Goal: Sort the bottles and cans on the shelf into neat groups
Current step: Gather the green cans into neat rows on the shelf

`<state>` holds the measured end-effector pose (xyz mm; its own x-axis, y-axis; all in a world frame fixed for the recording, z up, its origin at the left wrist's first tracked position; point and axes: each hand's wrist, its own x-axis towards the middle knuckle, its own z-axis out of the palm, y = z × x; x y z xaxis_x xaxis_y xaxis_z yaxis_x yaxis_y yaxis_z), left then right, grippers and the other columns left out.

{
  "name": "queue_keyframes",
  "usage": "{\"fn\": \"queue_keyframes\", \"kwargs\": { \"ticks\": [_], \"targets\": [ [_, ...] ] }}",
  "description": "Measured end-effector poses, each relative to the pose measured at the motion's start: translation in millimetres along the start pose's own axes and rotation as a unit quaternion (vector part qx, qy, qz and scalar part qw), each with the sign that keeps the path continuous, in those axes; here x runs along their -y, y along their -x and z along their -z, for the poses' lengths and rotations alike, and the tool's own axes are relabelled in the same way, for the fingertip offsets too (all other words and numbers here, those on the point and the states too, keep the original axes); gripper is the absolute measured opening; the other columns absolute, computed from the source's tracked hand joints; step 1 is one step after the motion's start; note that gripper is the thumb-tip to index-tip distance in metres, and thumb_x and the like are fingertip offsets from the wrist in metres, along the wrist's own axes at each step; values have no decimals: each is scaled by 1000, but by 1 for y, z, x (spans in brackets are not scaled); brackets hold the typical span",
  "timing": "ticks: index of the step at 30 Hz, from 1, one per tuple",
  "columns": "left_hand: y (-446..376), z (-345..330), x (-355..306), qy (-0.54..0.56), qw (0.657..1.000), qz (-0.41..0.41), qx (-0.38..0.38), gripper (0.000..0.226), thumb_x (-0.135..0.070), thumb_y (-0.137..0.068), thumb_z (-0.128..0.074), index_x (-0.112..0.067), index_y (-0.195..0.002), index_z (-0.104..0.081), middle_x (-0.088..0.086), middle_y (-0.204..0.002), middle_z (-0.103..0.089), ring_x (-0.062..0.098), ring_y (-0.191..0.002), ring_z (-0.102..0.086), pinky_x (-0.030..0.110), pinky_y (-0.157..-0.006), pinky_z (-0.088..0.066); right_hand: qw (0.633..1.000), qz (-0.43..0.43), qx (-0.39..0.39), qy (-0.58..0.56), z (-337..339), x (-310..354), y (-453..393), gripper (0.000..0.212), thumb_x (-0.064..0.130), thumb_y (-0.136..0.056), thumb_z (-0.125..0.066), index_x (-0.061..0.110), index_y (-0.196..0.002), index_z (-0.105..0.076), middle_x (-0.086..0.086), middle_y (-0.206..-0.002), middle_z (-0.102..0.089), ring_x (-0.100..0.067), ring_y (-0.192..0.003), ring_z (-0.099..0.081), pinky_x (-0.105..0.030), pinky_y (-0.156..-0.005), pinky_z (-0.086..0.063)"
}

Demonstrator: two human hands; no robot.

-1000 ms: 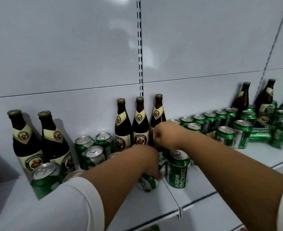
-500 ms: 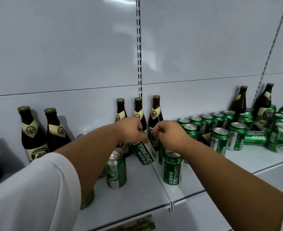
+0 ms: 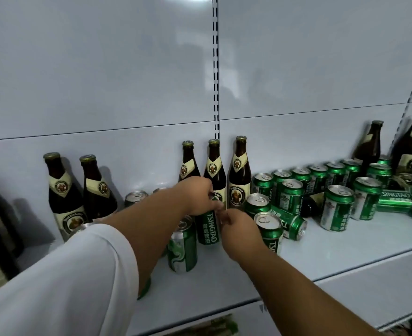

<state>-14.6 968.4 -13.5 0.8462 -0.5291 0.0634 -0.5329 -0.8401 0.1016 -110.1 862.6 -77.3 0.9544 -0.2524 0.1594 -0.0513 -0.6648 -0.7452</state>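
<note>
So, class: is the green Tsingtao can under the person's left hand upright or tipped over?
Upright. The green Tsingtao can stands with its lettering running vertically, base toward the white shelf; the left hand grips its top.

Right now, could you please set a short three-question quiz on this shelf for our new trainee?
1. True or false: the left hand grips the top of an upright green can.
2. How many brown bottles stand in the middle group at the back wall? A) two B) three C) five
3. Fill in: the can just right of the can by the right hand lies on its ____.

Key: 1 true; 2 B; 3 side.
</note>
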Motion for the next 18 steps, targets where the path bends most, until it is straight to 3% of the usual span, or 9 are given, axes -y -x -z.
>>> {"fn": "queue_keyframes", "kwargs": {
  "ticks": [4, 8, 10, 15, 18],
  "targets": [
    [-7, -11, -12, -27, 999, -37, 8, 45, -56, -87, -63, -17, -108, -57, 1, -100, -60, 18, -90, -57, 33, -77, -49, 997, -23, -47, -56, -16, -13, 9, 36, -2, -95, -41, 6, -122, -63, -12, -110, -65, -21, -92, -59, -26, -75, -43],
    [-19, -20, -23, -46, 997, -69, 5, 46, -55, -89, -61, -14, -110, -55, 2, -98, -56, 20, -89, -54, 32, -74, -44, 994, -5, -80, -70, -25, -20, 13, 46, -4, -91, -41, 10, -132, -56, -12, -124, -61, -25, -113, -57, -27, -93, -44],
    [-22, -25, -27, -55, 996, -71, 1, 47, -55, -91, -58, -14, -112, -53, 5, -102, -58, 23, -92, -57, 34, -76, -46, 995, 4, -82, -61, -26, -22, 17, 47, -5, -91, -41, 9, -133, -55, -12, -127, -59, -26, -117, -55, -27, -96, -41],
    [-19, -28, -32, -119, 987, -95, -43, 53, -57, -95, -45, -17, -129, -50, 8, -120, -54, 29, -112, -51, 45, -92, -46, 993, 0, -108, -38, -27, -30, 29, 34, 0, -92, -43, 10, -117, -64, -9, -113, -65, -23, -101, -59, -29, -83, -46],
    [-9, -22, -44, -31, 981, -183, -53, 40, -49, -97, -48, -21, -125, -55, 2, -116, -56, 23, -109, -52, 42, -93, -46, 987, 25, -156, -41, -29, -36, 35, 22, 7, -94, -48, 10, -98, -69, -7, -94, -69, -21, -85, -60, -34, -74, -49]
  ]
}}
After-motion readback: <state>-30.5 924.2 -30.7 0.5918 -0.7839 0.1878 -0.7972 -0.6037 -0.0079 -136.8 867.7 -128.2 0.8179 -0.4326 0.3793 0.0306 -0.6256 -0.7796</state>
